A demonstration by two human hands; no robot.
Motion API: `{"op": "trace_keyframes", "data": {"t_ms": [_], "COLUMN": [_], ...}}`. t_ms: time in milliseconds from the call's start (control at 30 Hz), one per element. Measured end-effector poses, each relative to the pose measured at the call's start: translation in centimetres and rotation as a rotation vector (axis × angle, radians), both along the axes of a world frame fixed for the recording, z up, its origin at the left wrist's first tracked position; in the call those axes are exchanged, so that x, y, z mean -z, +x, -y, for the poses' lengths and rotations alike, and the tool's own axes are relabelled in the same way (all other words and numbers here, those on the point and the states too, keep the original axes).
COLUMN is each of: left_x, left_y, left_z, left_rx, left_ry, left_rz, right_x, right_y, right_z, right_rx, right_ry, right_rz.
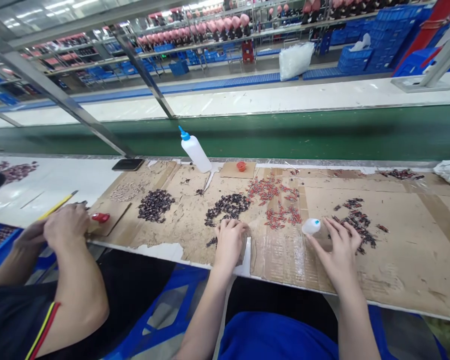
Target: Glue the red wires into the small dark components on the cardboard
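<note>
My right hand (339, 245) is over the cardboard, thumb and fingers spread apart. A small white bottle (310, 227) with a blue tip sits between the thumb and index finger; the thumb is close to it, but I cannot tell if they touch. Just beyond those fingers lies a pile of dark and red small parts (360, 225). My left hand (229, 239) rests at the near edge, fingers curled down and pressed together, their tips partly hidden. Ahead of it is a heap of dark shiny small parts (228, 206). Red small parts (281, 215) lie scattered between my hands.
A large white squeeze bottle (195, 152) with a blue nozzle stands at the back. Near it are a red cap (241, 166) and a black phone (128, 164). On the left, a co-worker's hands (65, 225) work beside another dark heap (156, 205). Metal posts rise behind.
</note>
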State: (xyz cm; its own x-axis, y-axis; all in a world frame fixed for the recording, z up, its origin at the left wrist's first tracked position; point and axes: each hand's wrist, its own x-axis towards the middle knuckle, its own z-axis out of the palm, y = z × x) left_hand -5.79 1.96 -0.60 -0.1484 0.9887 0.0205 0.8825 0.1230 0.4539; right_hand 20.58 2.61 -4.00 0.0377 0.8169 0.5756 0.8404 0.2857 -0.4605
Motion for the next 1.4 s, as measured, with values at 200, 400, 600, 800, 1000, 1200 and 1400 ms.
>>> {"op": "trace_keyframes", "data": {"t_ms": [200,400,600,800,1000,1200,1400], "left_x": [-0.2,-0.4,-1.5,-0.4,1.0,1.2,1.3], "left_y": [-0.1,-0.3,3.2,7.3,7.3,5.9,4.9], "left_z": [-0.4,-0.2,0.7,0.8,1.0,1.8,1.8], "left_rx": [-0.086,-0.041,0.137,0.192,0.041,0.038,0.178], "left_ry": [-0.071,-0.034,-0.015,-0.076,0.005,0.013,0.0], "left_rz": [-0.087,-0.045,0.27,0.451,0.352,0.241,0.307], "right_x": [0.1,-0.9,-1.7,-1.8,-1.6,-1.1,-1.5], "right_y": [-1.1,-1.5,-1.2,-0.8,-1.5,-2.5,-4.0], "right_z": [-0.5,0.9,1.6,1.9,1.9,1.8,2.0], "right_rx": [-0.069,-0.054,0.036,0.093,0.165,0.161,0.135], "right_ry": [-0.087,-0.289,-0.209,-0.147,-0.135,-0.162,-0.248], "right_rz": [-0.149,-0.763,-1.032,-1.207,-1.341,-1.274,-1.119]}}
